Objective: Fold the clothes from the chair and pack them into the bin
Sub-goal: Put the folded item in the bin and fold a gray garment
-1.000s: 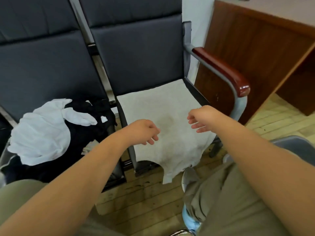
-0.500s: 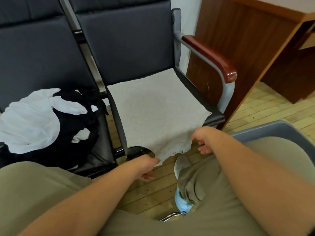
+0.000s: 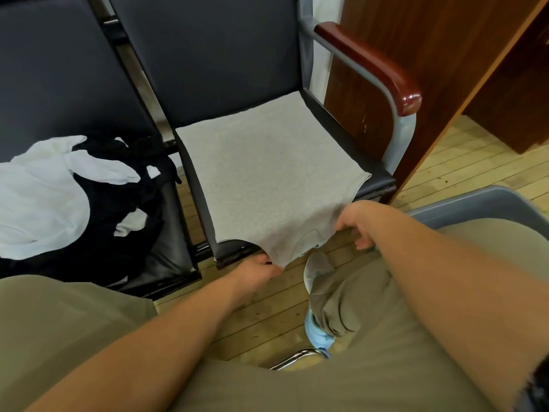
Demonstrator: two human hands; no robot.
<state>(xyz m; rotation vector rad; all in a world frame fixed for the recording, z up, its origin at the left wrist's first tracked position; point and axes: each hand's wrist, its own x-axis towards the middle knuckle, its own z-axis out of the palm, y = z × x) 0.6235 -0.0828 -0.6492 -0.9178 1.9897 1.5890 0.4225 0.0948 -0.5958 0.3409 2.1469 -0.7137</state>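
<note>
View from the head: grey T-shirt (image 3: pixel 261 173) lies flat on the right chair seat (image 3: pixel 332 123), used as a folding surface. Its near end hangs off the front edge, where the left hand (image 3: pixel 258 267) pinches the near-left corner and the right hand (image 3: pixel 356 224) grips the near-right edge, probably to fold that end toward the far side. White and black clothes (image 3: pixel 59 197) wait heaped on the left seat and the grey bin (image 3: pixel 475 197) sits near right within reach, but its inside is hidden by the right arm and knee, the right fingertips are tucked under fabric, and the mark near the hem is unreadable.
</note>
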